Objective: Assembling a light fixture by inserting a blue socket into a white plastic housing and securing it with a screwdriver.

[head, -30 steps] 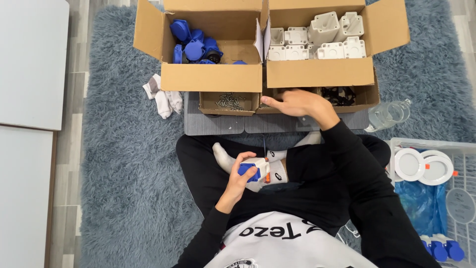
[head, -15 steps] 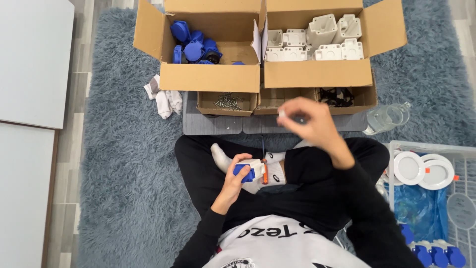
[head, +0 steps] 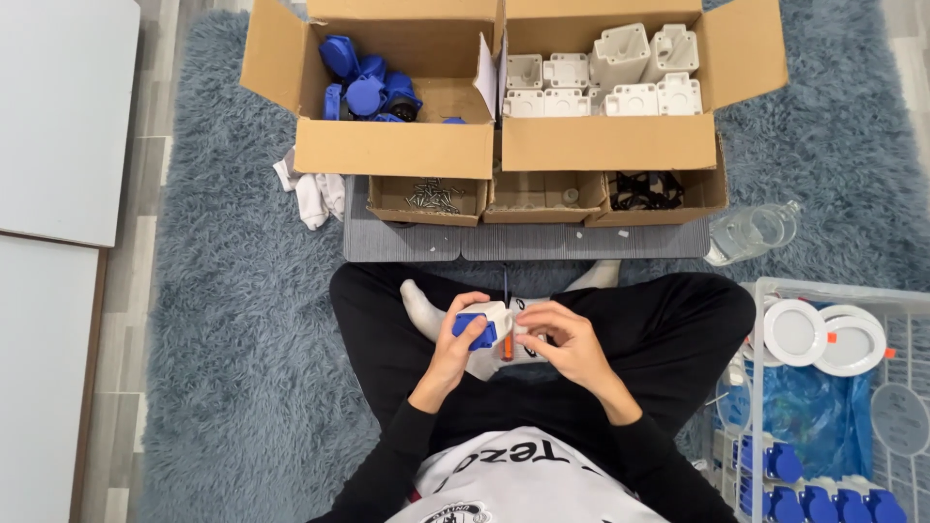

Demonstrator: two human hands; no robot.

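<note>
I sit cross-legged on a grey rug. My left hand (head: 453,349) grips a small white housing with a blue cap (head: 481,324) over my lap. My right hand (head: 562,344) is at the right side of the same piece, fingers curled against it; something small may be pinched there, too small to tell. A screwdriver with an orange handle (head: 506,339) lies upright between my hands, its dark shaft pointing away from me.
Ahead stand a cardboard box of blue caps (head: 373,92) and one of white housings (head: 610,73). In front of them are small trays with screws (head: 431,197) and black parts (head: 647,190). A clear bottle (head: 751,232) lies at right, beside a wire basket (head: 833,387) holding finished pieces.
My right hand came back from the small trays by the boxes down to my lap and now meets the piece held in my left hand. The left hand has barely moved.
</note>
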